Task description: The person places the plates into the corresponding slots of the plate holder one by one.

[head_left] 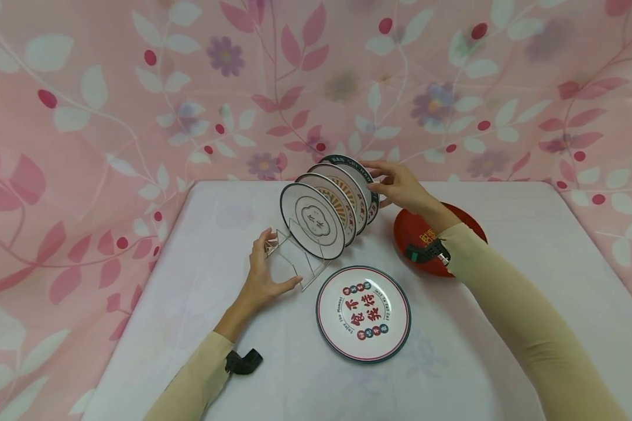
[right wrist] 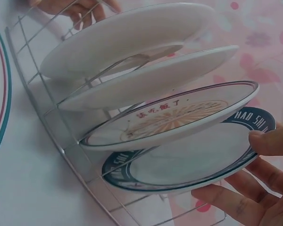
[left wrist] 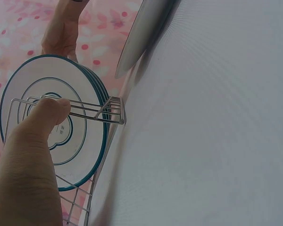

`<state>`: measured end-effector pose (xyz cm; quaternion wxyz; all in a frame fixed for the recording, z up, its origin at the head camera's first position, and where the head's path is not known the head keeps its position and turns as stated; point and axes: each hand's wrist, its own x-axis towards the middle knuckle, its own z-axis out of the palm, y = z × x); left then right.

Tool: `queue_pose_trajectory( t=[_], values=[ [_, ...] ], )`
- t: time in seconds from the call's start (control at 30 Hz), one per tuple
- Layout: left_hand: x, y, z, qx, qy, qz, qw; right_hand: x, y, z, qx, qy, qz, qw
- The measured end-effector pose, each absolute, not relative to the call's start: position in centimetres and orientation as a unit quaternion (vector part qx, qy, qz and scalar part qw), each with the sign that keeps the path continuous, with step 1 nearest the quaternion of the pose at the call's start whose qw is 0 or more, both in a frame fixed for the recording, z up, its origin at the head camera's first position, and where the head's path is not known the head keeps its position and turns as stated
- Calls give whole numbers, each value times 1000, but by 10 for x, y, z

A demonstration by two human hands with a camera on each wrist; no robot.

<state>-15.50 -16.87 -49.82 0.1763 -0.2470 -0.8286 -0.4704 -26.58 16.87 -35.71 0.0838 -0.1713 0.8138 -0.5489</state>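
Note:
Several plates stand on edge in a metal wire dish rack (left wrist: pixel 114 110). My left hand (head_left: pixel 260 278) grips the rack's left end, its thumb on the wires in the left wrist view. My right hand (head_left: pixel 400 186) pinches the rim of the rearmost plate (right wrist: pixel 193 165), white with a dark lettered border, thumb on its face and fingers underneath. That plate sits in the rack beside one with an orange sunburst pattern (right wrist: pixel 174 120). Foremost in the head view is a white plate (head_left: pixel 316 219) with a thin dark rim and a line emblem.
A white plate with red characters (head_left: pixel 363 316) lies flat on the white-covered table (head_left: pixel 274 356), in front of the rack. Under my right forearm lies a red plate (head_left: pixel 413 254) with yellow characters. A pink floral cloth (head_left: pixel 316 88) hangs behind the table.

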Motion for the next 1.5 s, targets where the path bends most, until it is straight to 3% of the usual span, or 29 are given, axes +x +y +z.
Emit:
queue_pose_trajectory(
  t=[0.3, 0.77, 1.1, 1.5],
  values=[
    [-153, -167, -500, -251, -824, -477, 174, -244, 190, -359, -140, 821, -547, 84],
    [-158, -174, -497, -251, -828, -470, 175, -143, 220, -412, -257, 878, -384, 122],
    [-159, -177, -500, -253, -819, -482, 181, -127, 214, -437, -210, 869, -381, 235],
    [-158, -173, -500, -246, -823, -479, 180, -128, 214, -444, -205, 867, -373, 261]
  ],
)
